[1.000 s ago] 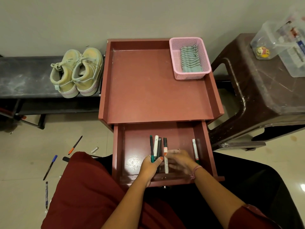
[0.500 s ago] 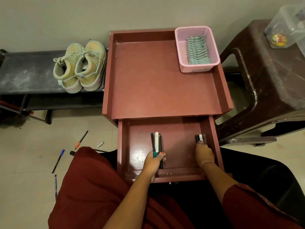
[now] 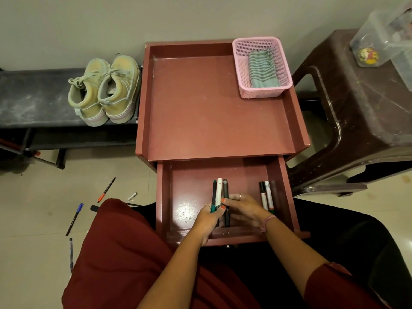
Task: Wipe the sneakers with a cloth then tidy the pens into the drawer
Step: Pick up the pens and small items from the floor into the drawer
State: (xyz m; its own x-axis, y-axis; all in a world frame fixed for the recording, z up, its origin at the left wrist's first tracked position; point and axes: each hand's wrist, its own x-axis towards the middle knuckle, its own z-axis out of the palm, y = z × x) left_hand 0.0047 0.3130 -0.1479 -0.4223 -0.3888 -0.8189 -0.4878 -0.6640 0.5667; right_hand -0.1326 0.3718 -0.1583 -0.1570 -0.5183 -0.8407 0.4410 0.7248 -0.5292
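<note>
Meanwhile the left hand [image 3: 210, 216] pinches three pens [image 3: 219, 192] in the open drawer [image 3: 191, 186], and the right hand [image 3: 244, 209] reaches to them, fingers loosely extended. More pens [image 3: 266, 197] lie at the right wall. A slack pinch could scatter the bunch; floor pens [image 3: 74, 219] at left risk being forgotten.

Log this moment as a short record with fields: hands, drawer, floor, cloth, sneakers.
left hand: grips a bundle of pens over the open drawer
right hand: fingers reach across to the bundle
drawer right side: markers lie by the wall
floor: loose pens left of the person
cloth: folded in the pink basket
sneakers: paired on the dark bench
</note>
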